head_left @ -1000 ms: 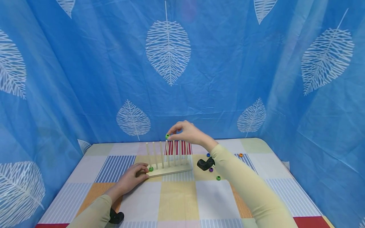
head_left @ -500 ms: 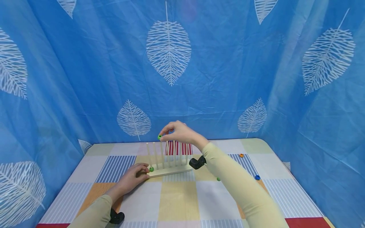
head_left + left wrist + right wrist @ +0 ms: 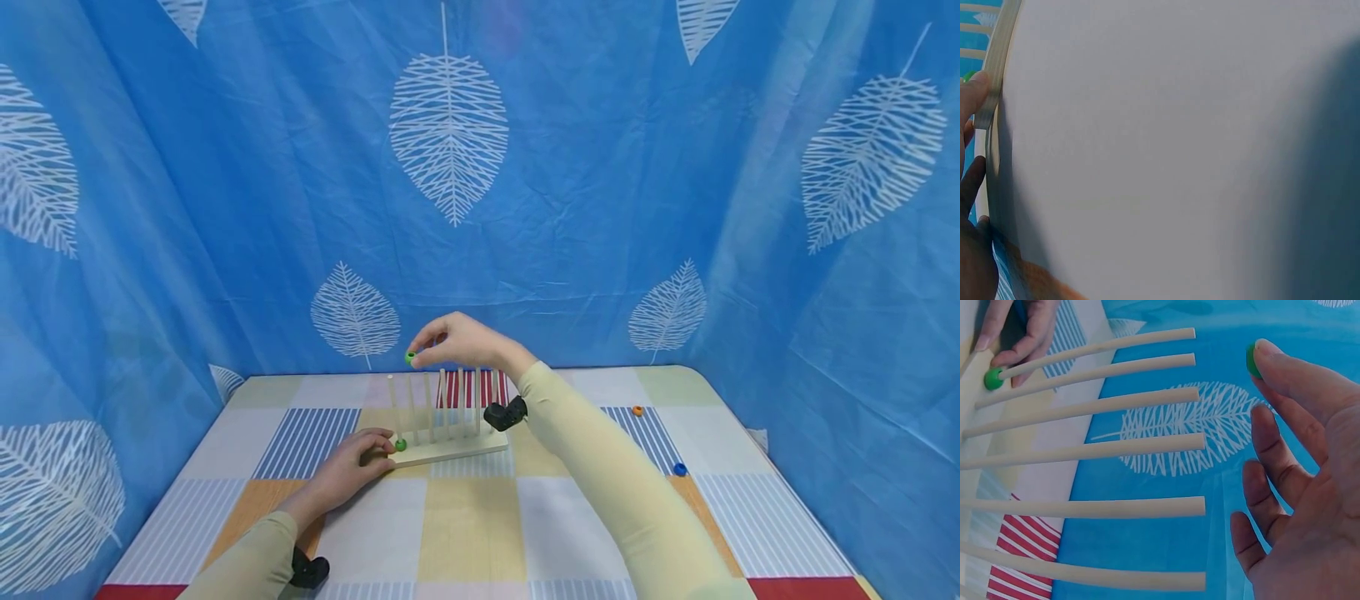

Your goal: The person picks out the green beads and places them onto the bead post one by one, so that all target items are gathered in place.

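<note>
Hands: R (image 3: 463, 340) bead (image 3: 410, 357) pinch, L (image 3: 354, 463) @rack (image 3: 453, 451)

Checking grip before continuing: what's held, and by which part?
Right hand pinches a green bead by its sides; left hand holds the peg rack by one end.

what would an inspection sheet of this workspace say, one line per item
surface: patchwork tablecloth, flat where visible
job's things: wooden peg rack upright; threaded green bead low on the left-end peg; pinched green bead clear of the peg tips
clutter: orange bead and blue bead loose at the right; area behind the right sleeve hidden
hands: left hand holds the rack's left end; right hand pinches a bead above the rack
cables: nothing seen
surroundings: blue curtain with white leaf print
</note>
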{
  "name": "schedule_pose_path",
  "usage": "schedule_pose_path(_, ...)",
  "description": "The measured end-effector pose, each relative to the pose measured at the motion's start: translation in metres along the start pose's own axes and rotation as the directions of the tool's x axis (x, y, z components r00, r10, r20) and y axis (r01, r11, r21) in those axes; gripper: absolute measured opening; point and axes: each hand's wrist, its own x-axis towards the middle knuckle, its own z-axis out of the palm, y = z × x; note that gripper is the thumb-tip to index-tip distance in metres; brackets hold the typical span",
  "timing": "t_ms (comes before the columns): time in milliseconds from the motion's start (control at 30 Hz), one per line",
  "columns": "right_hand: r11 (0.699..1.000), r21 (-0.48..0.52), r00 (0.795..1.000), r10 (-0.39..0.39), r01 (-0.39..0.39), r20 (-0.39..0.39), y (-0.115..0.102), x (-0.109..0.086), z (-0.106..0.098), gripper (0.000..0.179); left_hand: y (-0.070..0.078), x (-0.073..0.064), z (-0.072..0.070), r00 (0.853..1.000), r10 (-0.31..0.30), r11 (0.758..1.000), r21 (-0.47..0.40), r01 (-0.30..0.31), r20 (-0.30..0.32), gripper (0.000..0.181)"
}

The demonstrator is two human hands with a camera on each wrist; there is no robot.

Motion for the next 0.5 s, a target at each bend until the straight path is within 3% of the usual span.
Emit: schedule_pose_path(500, 0.999, -0.021, 0.996, -0.035, 0.037, 0.083, -0.001, 0.020, 0.007, 0.023, -0.002, 0.003, 0.000, 1.000, -0.013, 1.000, -0.013, 0.013, 0.014, 0.010)
